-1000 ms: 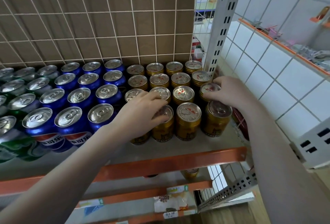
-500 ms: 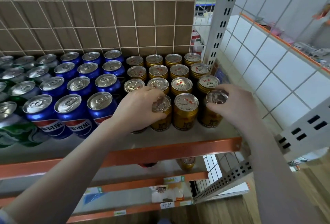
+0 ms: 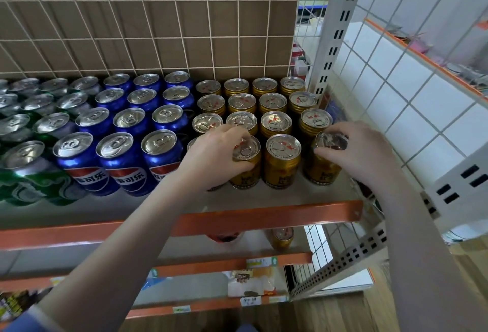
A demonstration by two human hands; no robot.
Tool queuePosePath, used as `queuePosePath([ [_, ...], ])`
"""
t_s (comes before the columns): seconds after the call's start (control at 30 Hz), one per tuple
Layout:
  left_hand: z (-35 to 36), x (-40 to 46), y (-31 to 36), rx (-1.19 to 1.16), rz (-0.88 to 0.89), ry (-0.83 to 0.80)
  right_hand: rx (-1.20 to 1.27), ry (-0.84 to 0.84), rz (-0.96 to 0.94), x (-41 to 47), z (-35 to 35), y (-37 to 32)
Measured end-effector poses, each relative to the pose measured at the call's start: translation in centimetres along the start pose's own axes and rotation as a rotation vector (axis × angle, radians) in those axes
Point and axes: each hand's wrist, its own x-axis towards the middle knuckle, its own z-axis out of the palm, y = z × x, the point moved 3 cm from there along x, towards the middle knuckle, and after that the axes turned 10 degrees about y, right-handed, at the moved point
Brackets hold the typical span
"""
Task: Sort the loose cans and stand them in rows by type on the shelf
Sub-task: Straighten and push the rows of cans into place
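Note:
Gold cans stand in rows on the right part of the shelf (image 3: 277, 195), blue cola cans (image 3: 124, 162) in the middle, green cans (image 3: 29, 173) at the left. My left hand (image 3: 211, 157) grips the top of a front-row gold can (image 3: 244, 165), fingers curled over its lid and thumb on its side; it hides another can to its left. My right hand (image 3: 359, 149) grips the rim of the rightmost front gold can (image 3: 320, 165). Between the two stands a free gold can (image 3: 282, 162).
An orange rail (image 3: 264, 216) edges the shelf front. A white slotted upright (image 3: 335, 30) and a wire grid side panel close the right end. A wire grid backs the shelf. Lower shelves hold a gold can (image 3: 282, 238) and packets.
My right hand moved from a third-row gold can forward onto the rightmost front can. My left hand stayed on its front-row can. The view tilted down slightly.

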Motion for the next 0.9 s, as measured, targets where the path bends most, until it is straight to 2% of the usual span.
queuePosePath([
  [0.1, -0.2, 0.1, -0.3, 0.047, 0.034, -0.051, 0.032, 0.013, -0.155, 0.0, -0.5, -1.5],
  [0.23, -0.6, 0.3, -0.6, 0.069, 0.056, -0.113, 0.052, -0.178, -0.354, 0.3, 0.4, -3.9],
  [0.33, -1.1, 0.3, -1.1, 0.069, 0.066, -0.121, 0.046, -0.308, -0.380, 0.7, 1.6, -5.1],
  [0.4, -1.3, 0.2, -1.6, 0.090, 0.058, -0.129, 0.065, -0.335, -0.374, 0.8, 1.9, -5.7],
  [0.77, -1.9, 0.1, -3.0, 0.210, 0.077, -0.223, -0.092, -0.130, -0.358, 1.1, 1.9, -4.8],
  [0.9, -2.3, 0.2, -3.3, 0.301, 0.083, -0.212, -0.136, -0.153, -0.406, 1.6, 1.9, -4.8],
])
